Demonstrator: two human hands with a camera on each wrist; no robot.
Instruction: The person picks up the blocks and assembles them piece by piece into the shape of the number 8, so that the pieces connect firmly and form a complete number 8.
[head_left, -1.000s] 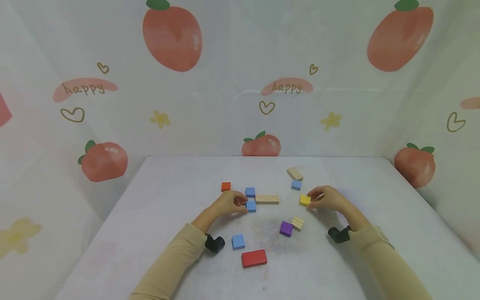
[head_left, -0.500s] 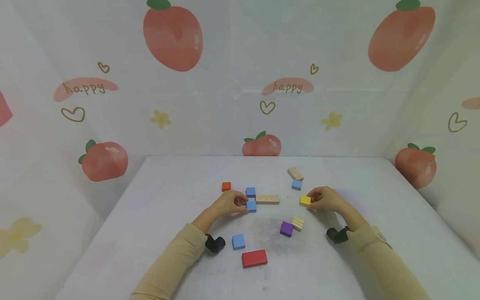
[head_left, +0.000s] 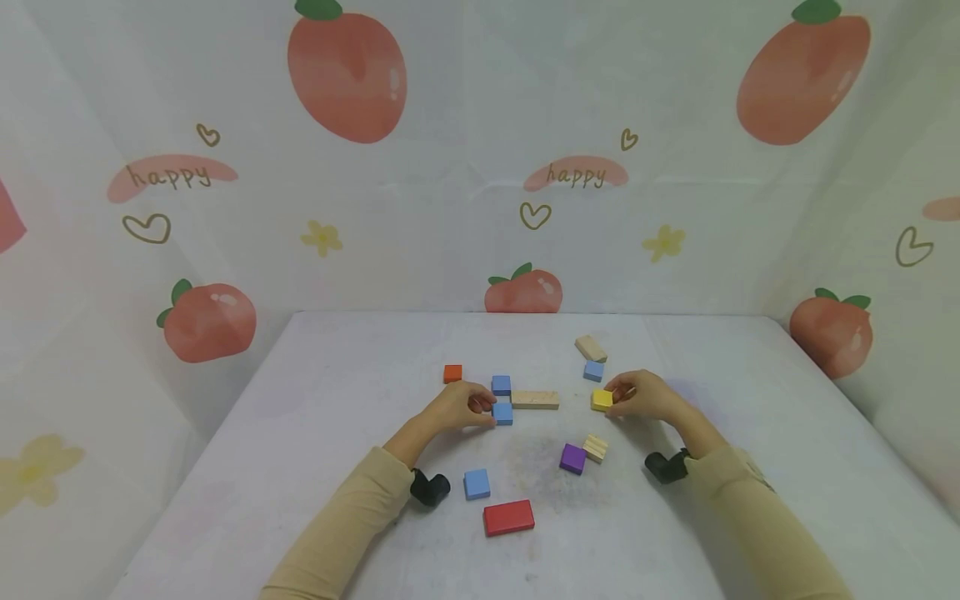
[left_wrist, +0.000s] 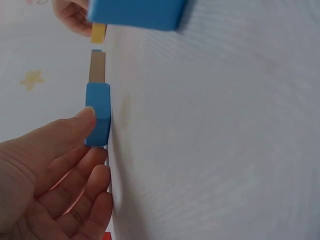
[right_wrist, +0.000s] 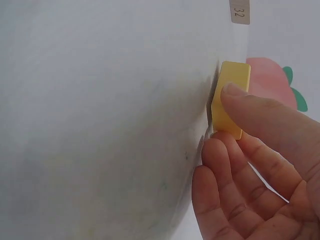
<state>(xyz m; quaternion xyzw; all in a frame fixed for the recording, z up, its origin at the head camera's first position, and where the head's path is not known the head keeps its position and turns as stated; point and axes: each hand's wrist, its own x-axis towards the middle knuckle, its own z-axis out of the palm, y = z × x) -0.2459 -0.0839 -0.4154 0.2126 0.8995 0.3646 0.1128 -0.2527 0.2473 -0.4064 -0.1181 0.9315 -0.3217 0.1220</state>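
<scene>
My left hand (head_left: 457, 407) pinches a blue block (head_left: 502, 414) between thumb and fingers. In the left wrist view the thumb lies on that block's near face, with the fingertips at its lower end. Another blue block (head_left: 501, 385) sits just behind it, and a long plain wooden block (head_left: 535, 400) extends to the right from the pair. My right hand (head_left: 647, 395) grips a yellow block (head_left: 602, 400) to the right of the wooden one, with a gap between. In the right wrist view the thumb presses the side of the yellow block (right_wrist: 231, 100), which appears to rest on the table.
An orange block (head_left: 453, 373) is behind my left hand. A blue block (head_left: 594, 371) and a wooden block (head_left: 591, 347) lie at the back right. Nearer stand a purple block (head_left: 573, 458), a ridged wooden block (head_left: 596, 448), a blue block (head_left: 477, 484) and a red block (head_left: 509, 517).
My right hand has slid the yellow block a little to the left, closer to the long wooden block. The left hand and its blue block have stayed in place.
</scene>
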